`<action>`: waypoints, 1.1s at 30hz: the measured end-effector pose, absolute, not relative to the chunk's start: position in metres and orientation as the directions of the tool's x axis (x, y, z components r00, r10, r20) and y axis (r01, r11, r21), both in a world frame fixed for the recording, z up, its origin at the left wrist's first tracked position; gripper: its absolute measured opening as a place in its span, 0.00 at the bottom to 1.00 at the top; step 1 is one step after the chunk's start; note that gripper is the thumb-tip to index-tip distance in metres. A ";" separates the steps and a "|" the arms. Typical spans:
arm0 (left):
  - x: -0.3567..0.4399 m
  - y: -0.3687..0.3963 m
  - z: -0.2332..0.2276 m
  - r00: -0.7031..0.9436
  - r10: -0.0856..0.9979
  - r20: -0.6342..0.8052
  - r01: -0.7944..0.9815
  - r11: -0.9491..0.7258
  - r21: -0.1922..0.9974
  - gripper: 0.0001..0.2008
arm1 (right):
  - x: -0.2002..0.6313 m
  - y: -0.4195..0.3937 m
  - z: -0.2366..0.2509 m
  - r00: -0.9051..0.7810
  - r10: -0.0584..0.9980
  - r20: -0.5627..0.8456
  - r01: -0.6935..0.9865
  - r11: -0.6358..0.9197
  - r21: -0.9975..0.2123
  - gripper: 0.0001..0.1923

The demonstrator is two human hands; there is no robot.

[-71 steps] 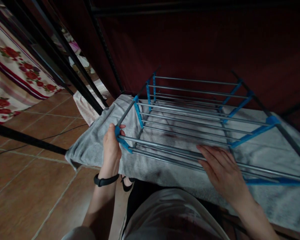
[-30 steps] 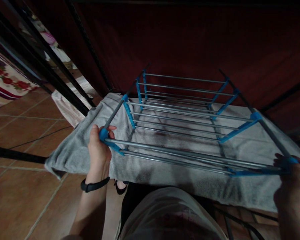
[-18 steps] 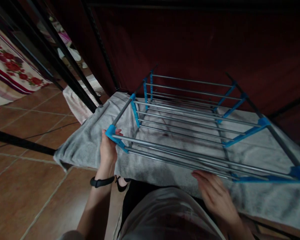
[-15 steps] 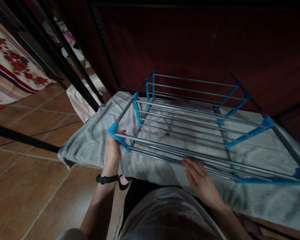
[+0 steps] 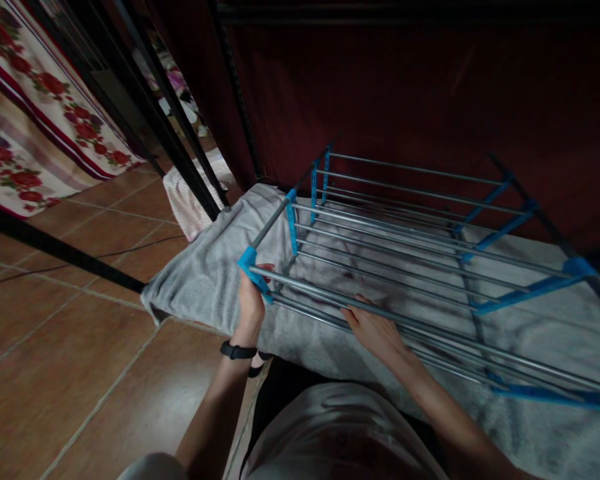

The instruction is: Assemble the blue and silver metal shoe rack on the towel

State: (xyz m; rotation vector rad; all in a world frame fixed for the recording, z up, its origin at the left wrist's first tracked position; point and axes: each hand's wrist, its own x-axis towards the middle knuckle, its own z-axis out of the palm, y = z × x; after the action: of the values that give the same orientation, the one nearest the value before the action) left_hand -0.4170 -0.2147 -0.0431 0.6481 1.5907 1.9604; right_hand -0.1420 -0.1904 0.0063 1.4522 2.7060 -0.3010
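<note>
Head view, the only one: no brand, label or writing can be read anywhere on the things in sight. A clothes-drying rack of grey metal rods with blue plastic joints (image 5: 405, 233) lies open above a grey towel spread flat beneath it (image 5: 205, 280), and the towel's near-left corner hangs over the brown tiled floor (image 5: 70, 360).

The left hand (image 5: 251, 301), with a black band on its wrist (image 5: 237, 351), is curled around the rack's near-left corner, fingers closed on the blue corner joint (image 5: 249, 261) where the front rod meets the side bar. The right hand (image 5: 375, 328) lies under the front rods, near the middle-left of the rack's near edge; its fingers are stretched out and only loosely bent, touching the rods from below rather than wrapped tight, though whether they truly grip a rod cannot be told. The two hands are near each other along the same front edge.

Behind the rack hangs a dark red cloth wall (image 5: 405, 87). Black metal bars (image 5: 180, 133) slant down at the left, with a striped white cloth (image 5: 190, 193) at their foot and a rose-patterned fabric (image 5: 35, 120) beyond.
</note>
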 end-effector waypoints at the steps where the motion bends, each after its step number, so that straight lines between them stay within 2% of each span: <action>1: -0.417 -0.214 -0.044 -0.746 0.665 0.035 -0.104 -0.169 0.980 0.32 | -0.141 -0.192 0.011 -0.560 0.815 -0.147 0.827 0.541 -0.154 0.20; 6: -0.415 -0.212 -0.044 -0.753 0.658 0.013 -0.153 -0.195 0.969 0.32 | -0.136 -0.202 0.029 -0.585 0.780 -0.221 0.811 0.564 -0.154 0.21; 11: -0.413 -0.210 -0.040 -0.788 0.614 0.050 -0.101 -0.209 0.973 0.29 | -0.134 -0.204 0.033 -0.587 0.795 -0.150 0.809 0.575 -0.122 0.21; 18: -0.405 -0.201 -0.025 -0.879 0.468 0.086 -0.057 -0.282 0.958 0.28 | -0.134 -0.205 0.036 -0.590 0.799 -0.118 0.807 0.585 -0.082 0.20; 25: -0.402 -0.195 -0.027 -0.917 0.398 0.030 -0.099 -0.298 0.949 0.25 | -0.150 -0.204 0.045 -0.672 0.725 -0.153 0.739 0.642 -0.203 0.20; 29: -0.400 -0.196 -0.024 -0.915 0.403 0.022 -0.112 -0.306 0.945 0.24 | -0.188 -0.198 0.046 -0.743 0.664 -0.089 0.656 0.694 -0.297 0.19; 33: -0.400 -0.196 -0.024 -0.904 0.427 0.035 -0.105 -0.300 0.948 0.26 | -0.239 -0.192 0.045 -0.796 0.605 -0.033 0.577 0.742 -0.341 0.18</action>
State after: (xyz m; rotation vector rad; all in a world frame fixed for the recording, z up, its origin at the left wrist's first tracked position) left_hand -0.3997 -0.1963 -0.0242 0.4037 1.6141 2.2581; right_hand -0.2394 -0.1923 0.0447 1.0221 3.0063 -0.5461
